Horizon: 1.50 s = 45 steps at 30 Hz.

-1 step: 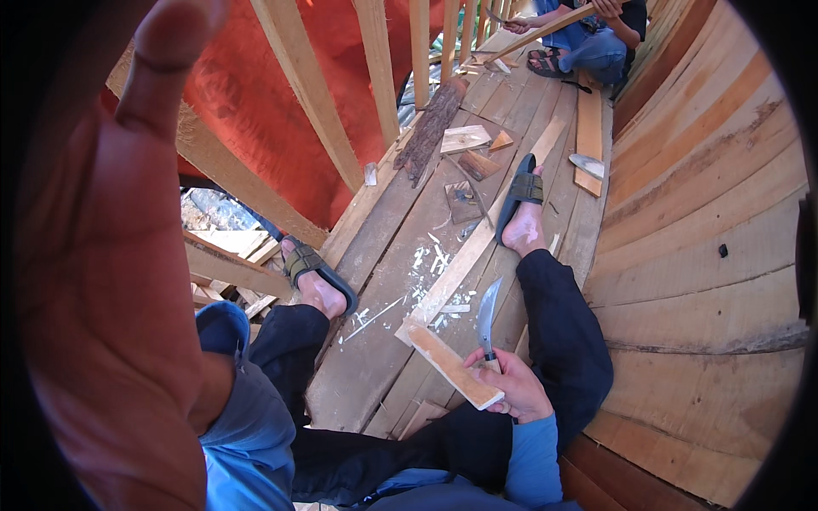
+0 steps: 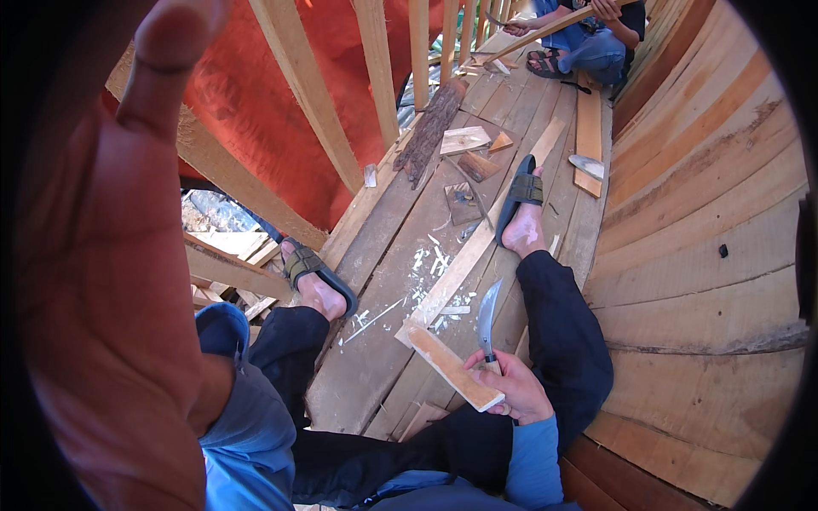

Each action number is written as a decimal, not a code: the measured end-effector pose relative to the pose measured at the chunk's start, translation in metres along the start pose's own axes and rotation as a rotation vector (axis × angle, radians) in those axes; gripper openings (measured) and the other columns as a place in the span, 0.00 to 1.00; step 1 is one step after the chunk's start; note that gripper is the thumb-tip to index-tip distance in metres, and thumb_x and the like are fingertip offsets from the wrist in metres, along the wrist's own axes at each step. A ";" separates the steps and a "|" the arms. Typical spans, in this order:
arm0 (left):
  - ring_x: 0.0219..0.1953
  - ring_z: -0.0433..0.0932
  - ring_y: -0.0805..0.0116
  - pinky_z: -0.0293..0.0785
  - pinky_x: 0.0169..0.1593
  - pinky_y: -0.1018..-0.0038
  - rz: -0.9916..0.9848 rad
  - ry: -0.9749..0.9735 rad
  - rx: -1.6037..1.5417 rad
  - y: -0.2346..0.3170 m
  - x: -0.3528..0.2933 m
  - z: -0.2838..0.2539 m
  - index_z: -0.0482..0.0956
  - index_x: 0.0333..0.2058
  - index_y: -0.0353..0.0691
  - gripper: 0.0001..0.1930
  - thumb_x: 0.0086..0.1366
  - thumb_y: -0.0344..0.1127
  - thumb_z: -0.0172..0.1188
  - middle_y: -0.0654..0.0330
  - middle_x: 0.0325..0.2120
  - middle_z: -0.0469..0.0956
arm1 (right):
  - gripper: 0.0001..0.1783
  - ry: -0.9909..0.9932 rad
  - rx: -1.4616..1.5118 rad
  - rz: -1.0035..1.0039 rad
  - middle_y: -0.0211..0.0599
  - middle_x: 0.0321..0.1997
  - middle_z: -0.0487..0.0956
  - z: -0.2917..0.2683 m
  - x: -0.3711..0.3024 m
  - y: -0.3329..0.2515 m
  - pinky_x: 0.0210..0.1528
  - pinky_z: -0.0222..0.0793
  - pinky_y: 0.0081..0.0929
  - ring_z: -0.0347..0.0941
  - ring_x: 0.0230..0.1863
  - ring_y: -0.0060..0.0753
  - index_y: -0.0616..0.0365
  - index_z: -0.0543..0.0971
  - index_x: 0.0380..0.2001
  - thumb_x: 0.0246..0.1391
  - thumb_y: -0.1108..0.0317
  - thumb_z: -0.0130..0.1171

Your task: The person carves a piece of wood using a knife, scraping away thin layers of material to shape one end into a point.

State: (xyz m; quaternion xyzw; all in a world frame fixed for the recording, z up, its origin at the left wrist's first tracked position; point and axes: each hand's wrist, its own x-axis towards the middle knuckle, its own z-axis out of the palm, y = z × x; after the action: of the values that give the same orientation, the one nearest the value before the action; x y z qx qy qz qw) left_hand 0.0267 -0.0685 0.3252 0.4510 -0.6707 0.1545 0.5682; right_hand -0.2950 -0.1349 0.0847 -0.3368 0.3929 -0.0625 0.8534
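Nothing seems to move since the earlier frame; both hands keep their same pose. Left hand point(image 2: 111, 281) is raised very close to the head camera, with the thumb stretched upward; if its grip is spread or pressed, I cannot tell. Right hand point(image 2: 520, 390), low beside the bent right leg point(image 2: 567, 349), closes around the wooden strip point(image 2: 452, 362) and the curved knife point(image 2: 487, 315) together, above the plank floor point(image 2: 354, 370).
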 end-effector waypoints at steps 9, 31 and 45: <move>0.64 0.71 0.45 0.64 0.69 0.54 -0.052 -0.025 0.001 -0.007 -0.002 0.011 0.65 0.69 0.44 0.48 0.49 0.35 0.77 0.45 0.68 0.65 | 0.10 0.006 -0.009 -0.030 0.25 0.22 0.72 0.002 0.003 -0.004 0.11 0.54 0.16 0.66 0.14 0.14 0.58 0.77 0.47 0.63 0.71 0.58; 0.41 0.85 0.43 0.82 0.48 0.62 -0.893 -0.792 0.020 0.011 -0.230 0.085 0.85 0.47 0.36 0.15 0.59 0.23 0.64 0.45 0.41 0.86 | 0.15 0.000 -0.252 -0.203 0.23 0.22 0.67 0.089 0.041 -0.020 0.15 0.52 0.18 0.58 0.15 0.12 0.54 0.72 0.48 0.72 0.54 0.55; 0.34 0.89 0.59 0.82 0.39 0.72 -1.041 -0.504 -0.007 -0.022 -0.271 0.077 0.86 0.45 0.37 0.12 0.63 0.31 0.70 0.50 0.36 0.87 | 0.27 0.497 -1.068 0.062 0.68 0.42 0.81 -0.036 0.106 0.072 0.55 0.70 0.56 0.76 0.50 0.71 0.69 0.77 0.41 0.72 0.51 0.43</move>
State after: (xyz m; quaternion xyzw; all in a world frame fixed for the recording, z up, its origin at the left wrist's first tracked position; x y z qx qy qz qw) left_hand -0.0185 -0.0193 0.0504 0.7426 -0.4757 -0.2599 0.3934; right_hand -0.2598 -0.1379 -0.0433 -0.6835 0.5678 0.0919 0.4495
